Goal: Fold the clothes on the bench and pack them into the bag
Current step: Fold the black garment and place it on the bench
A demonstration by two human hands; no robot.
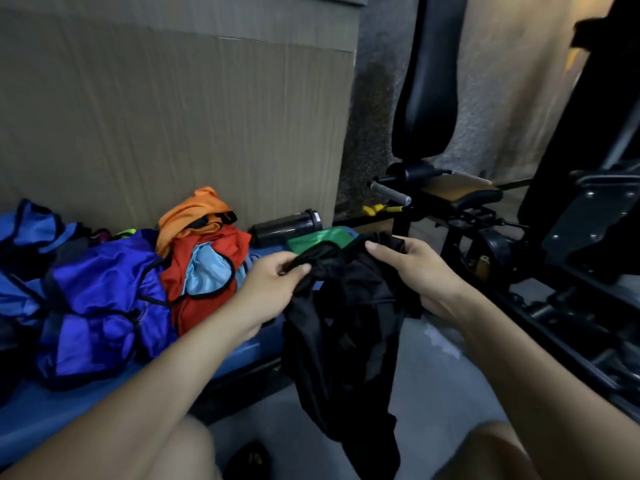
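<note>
Both hands hold a black cloth (343, 313) up by its top. The left hand (273, 285) pinches it. The right hand (408, 268) grips it. Bright clothes (138, 278) lie on the blue bench (41, 414).

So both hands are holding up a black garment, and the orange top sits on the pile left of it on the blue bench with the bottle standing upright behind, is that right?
Not quite. In the head view the black bottle lies on its side, not upright. The rest holds: the left hand and right hand hold the black garment, and the orange top sits on the pile on the blue bench.
</note>
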